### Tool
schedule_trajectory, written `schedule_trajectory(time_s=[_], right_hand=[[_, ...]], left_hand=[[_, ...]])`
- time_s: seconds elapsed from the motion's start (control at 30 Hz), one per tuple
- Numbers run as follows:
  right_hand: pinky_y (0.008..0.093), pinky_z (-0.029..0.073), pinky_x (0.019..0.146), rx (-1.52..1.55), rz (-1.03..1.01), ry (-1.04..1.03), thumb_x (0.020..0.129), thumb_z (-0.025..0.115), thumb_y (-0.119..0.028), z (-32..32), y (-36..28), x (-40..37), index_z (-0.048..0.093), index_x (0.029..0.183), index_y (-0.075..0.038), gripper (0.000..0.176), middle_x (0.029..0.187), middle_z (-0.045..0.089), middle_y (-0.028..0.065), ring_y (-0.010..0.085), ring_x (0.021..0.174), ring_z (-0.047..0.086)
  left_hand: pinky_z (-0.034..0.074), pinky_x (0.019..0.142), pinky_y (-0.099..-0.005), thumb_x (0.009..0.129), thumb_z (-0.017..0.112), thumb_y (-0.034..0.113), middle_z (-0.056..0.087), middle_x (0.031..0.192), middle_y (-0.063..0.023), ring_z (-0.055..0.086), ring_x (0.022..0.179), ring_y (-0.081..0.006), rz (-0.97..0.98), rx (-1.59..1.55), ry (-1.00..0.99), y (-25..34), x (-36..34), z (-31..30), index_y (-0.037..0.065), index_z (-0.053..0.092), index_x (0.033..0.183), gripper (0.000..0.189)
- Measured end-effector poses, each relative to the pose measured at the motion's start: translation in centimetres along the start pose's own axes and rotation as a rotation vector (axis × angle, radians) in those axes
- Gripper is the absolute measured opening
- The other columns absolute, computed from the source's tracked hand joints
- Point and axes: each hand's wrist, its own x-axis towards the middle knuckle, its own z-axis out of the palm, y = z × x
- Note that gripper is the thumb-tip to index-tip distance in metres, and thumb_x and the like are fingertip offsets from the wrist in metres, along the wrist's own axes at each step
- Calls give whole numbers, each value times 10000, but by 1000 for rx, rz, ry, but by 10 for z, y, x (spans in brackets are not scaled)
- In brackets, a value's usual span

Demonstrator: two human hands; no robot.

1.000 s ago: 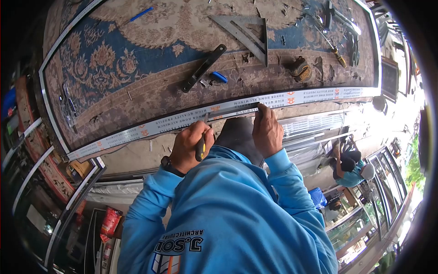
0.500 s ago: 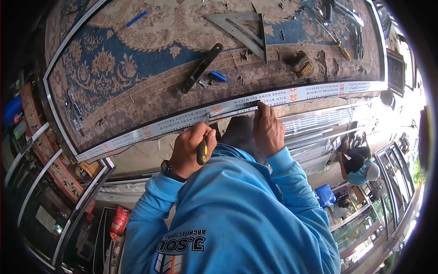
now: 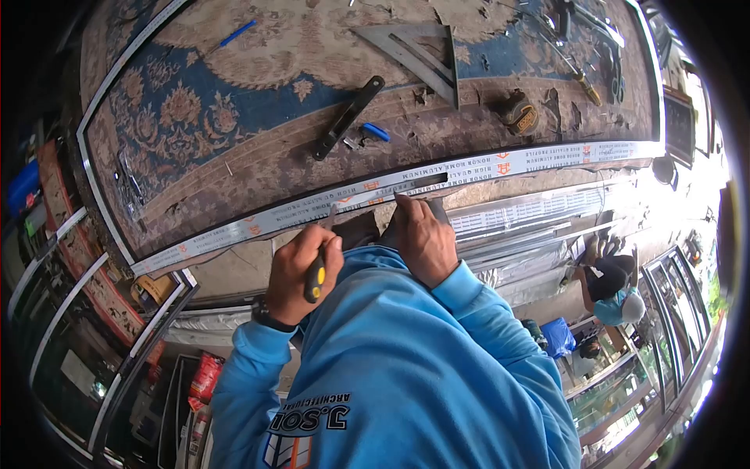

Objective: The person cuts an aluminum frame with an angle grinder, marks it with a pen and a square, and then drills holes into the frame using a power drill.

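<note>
My left hand [image 3: 301,270] is closed around the black-and-yellow handle of a screwdriver [image 3: 315,283]. Its shaft points up to the near edge of a long aluminum profile [image 3: 469,170] covered in printed protective film. My right hand [image 3: 428,241] is closed, fingertips at that same edge, on the end of a narrow strip [image 3: 380,201] with similar printed film. This strip lies along the profile's edge between my two hands; how firmly it is gripped is hidden. A dark slot [image 3: 430,181] shows in the profile just beyond my right fingertips.
On the patterned carpet [image 3: 234,156] lie a triangular square [image 3: 418,59], a black bar-shaped tool [image 3: 349,117], a blue object [image 3: 376,131], a tape measure [image 3: 519,113] and a screwdriver [image 3: 587,89]. Another person [image 3: 613,289] crouches at the right, near wrapped profiles [image 3: 523,250].
Both hands have moved left and slightly toward my body, the narrow strip shifting left between them. The slot in the profile, partly covered by my right fingers before, is now exposed.
</note>
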Motion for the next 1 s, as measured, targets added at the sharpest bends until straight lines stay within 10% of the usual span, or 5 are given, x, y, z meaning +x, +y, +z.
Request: schedule_trajectory(time_s=[0.23,0.4,0.53,0.77,1.0], right_hand=[[421,571,739,416,317,141,1003,663,-95,-54,13,11,676,1162,-41,169,1027,724,174,377,834,720],[513,531,798,171,-408,-104,924,626,-75,-37,-19,45,589,1061,-5,158,967,599,220,443,928,644],[552,567,792,-118,-254,-502,898,755,-273,46,-24,58,601,1240,-33,446,1168,631,215,435,973,704],[429,573,635,-148,-948,-91,793,723,-195,150,-16,72,720,824,-128,74,891,711,116,296,763,716],[489,595,884,83,-1144,-437,741,812,-337,171,-206,9,755,1023,-49,408,1031,737,214,362,977,736]], left_hand=[[524,723,-400,996,710,122,613,968,-163,629,793,-294,-13,58,221,-55,-14,-31,43,625,1059,132],[479,932,-475,904,813,121,530,1239,-210,570,1080,-407,170,452,287,-90,1,-48,62,641,1067,244],[427,1044,-517,943,729,124,544,1308,-226,530,1234,-431,334,357,355,-90,16,-57,58,674,1122,198],[435,832,-521,1106,555,263,487,1040,-166,533,941,-351,325,445,372,-93,33,-87,15,527,968,285],[459,811,-492,1038,605,258,533,1012,-176,561,901,-367,366,304,381,-85,46,-166,15,577,968,255]])
